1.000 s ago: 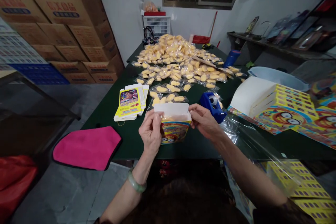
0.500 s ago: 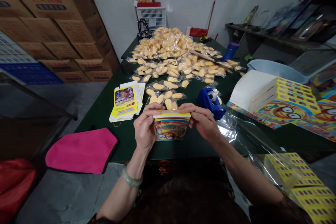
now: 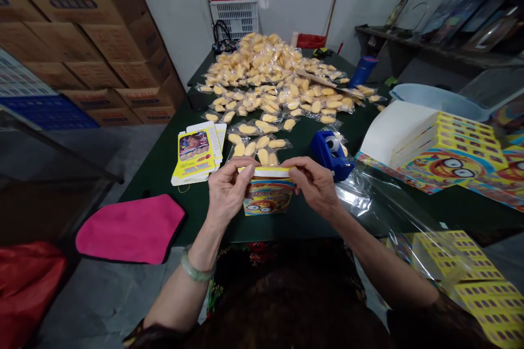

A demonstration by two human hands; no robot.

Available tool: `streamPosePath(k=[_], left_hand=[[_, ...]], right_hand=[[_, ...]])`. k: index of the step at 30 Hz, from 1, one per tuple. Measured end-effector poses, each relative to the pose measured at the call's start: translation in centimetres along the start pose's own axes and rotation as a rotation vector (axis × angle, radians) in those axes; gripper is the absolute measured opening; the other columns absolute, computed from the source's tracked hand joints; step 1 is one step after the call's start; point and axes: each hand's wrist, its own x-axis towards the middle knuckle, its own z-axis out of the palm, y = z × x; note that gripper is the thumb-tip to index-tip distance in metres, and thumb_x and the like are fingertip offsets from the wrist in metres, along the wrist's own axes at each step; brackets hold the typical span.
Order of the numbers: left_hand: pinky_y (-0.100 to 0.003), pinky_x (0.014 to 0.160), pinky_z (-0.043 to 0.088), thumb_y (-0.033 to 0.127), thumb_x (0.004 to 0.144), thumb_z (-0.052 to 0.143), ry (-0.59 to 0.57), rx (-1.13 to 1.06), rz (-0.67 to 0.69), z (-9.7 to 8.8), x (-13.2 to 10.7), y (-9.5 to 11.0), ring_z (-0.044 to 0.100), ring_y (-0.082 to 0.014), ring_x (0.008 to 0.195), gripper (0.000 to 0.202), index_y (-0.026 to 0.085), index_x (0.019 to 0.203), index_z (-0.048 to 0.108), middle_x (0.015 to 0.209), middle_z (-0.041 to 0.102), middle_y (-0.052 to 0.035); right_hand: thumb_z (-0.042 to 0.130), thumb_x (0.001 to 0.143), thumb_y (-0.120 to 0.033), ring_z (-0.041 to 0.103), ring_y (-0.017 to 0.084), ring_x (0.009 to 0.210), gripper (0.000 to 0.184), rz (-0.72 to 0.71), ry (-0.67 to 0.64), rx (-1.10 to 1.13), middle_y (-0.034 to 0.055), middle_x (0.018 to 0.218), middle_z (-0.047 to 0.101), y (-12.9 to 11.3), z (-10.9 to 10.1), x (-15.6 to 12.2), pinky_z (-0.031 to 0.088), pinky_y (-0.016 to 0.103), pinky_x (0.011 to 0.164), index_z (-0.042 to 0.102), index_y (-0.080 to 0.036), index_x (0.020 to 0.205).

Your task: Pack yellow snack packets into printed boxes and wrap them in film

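Observation:
A small printed carton (image 3: 268, 199) stands upright near the front edge of the green table, a cartoon face low on its front. My left hand (image 3: 229, 188) pinches the left end of its top flap, thumb in front and fingers behind. The right end of that flap is between the thumb and fingers of my right hand (image 3: 313, 185). Just behind the carton lie clear-wrapped yellow oval pieces (image 3: 262, 144). To the right of my right hand sits a blue tape dispenser (image 3: 333, 158). Flat yellow cartons (image 3: 196, 152) are stacked to the left.
A big heap of wrapped yellow pieces (image 3: 266, 62) covers the table's far half. An open display box (image 3: 442, 163) of packed cartons stands right, beside clear plastic film (image 3: 360, 202). A pink cloth-like piece (image 3: 131, 229) overhangs the left edge. Cardboard boxes (image 3: 77, 38) line the left wall.
Both thumbs have come round to the front of the carton's top flap, and the flap's white and yellow edge now shows more. The carton stays in about the same place.

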Motion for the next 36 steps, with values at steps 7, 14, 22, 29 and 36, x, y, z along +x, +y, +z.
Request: streamPosePath(k=[7,14,22,29,36], left_hand=[[-0.035,0.077,0.052,0.024,0.086,0.059,-0.038,-0.09,0.183,0.0,-0.9,-1.3,0.065,-0.018,0.083,0.014,0.019,0.085,0.072,0.09,0.068,-0.0067],[-0.031,0.075,0.055,0.009,0.078,0.066,-0.086,-0.064,0.345,-0.2,-0.9,-1.3,0.066,-0.0158,0.086,0.02,0.021,0.092,0.071,0.094,0.068,-0.005],[-0.024,0.059,0.051,0.013,0.08,0.066,-0.173,0.133,0.345,-1.0,0.2,0.6,0.065,-0.0123,0.069,0.006,0.018,0.08,0.069,0.079,0.069,-0.0036],[-0.033,0.075,0.056,0.015,0.085,0.06,-0.188,0.066,0.469,-0.9,-1.4,-0.9,0.067,-0.0179,0.089,0.016,0.019,0.098,0.067,0.1,0.068,-0.0084],[-0.033,0.077,0.055,0.008,0.078,0.067,-0.092,0.151,0.514,-0.2,-2.2,-1.9,0.066,-0.0182,0.093,0.023,0.019,0.098,0.063,0.105,0.067,-0.0082]], right_hand=[[0.05,0.09,-0.022,0.062,0.013,0.074,0.016,-0.19,0.017,-0.01,0.0058,0.098,0.067,0.4,0.4,-0.8,0.049,0.025,0.057,0.064,-0.022,0.097],[0.051,0.087,-0.014,0.064,0.016,0.083,0.016,-0.342,0.142,-0.045,0.0081,0.099,0.067,1.1,1.3,-0.9,0.051,0.028,0.065,0.064,-0.02,0.094],[0.054,0.084,-0.012,0.055,0.008,0.06,0.013,-0.328,0.173,-0.073,0.0052,0.095,0.065,0.9,1.5,-1.4,0.045,0.022,0.051,0.062,-0.02,0.091],[0.051,0.087,-0.013,0.063,0.016,0.086,0.022,-0.407,0.133,-0.034,0.0086,0.105,0.063,1.6,1.5,-2.0,0.053,0.028,0.065,0.061,-0.022,0.103],[0.049,0.089,-0.013,0.06,0.019,0.1,0.034,-0.529,0.179,-0.086,0.0081,0.114,0.058,3.4,2.4,-2.1,0.053,0.036,0.08,0.055,-0.03,0.118]])
